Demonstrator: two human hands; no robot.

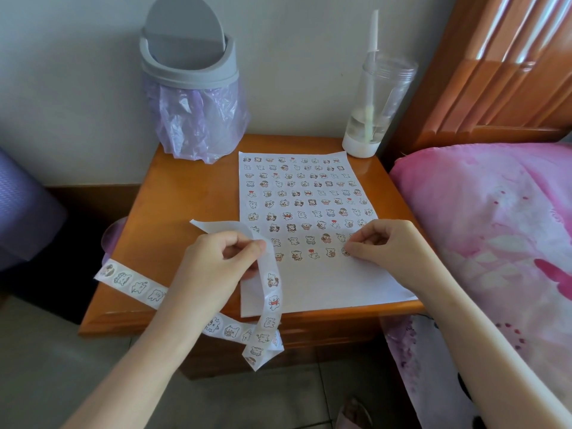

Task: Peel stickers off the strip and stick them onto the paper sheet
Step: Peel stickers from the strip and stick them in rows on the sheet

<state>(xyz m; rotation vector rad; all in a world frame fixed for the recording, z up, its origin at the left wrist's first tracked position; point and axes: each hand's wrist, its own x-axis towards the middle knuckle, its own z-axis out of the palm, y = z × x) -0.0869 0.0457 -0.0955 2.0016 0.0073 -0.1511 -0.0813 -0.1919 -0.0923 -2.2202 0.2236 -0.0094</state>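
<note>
A white paper sheet [328,283] lies on a wooden bedside table [185,193], covered with several rows of small cartoon stickers. My left hand [216,267] pinches the white sticker strip [272,292], which loops down over the table's front edge and trails off to the left. My right hand [387,246] has its fingertips pressed on a sticker [345,251] at the right end of the lowest row on the sheet. The bottom part of the sheet is blank.
A grey swing-lid bin [188,72] with a purple bag stands at the table's back left. A clear tumbler [374,103] with a straw stands at the back right. A bed with pink bedding [495,227] lies close on the right.
</note>
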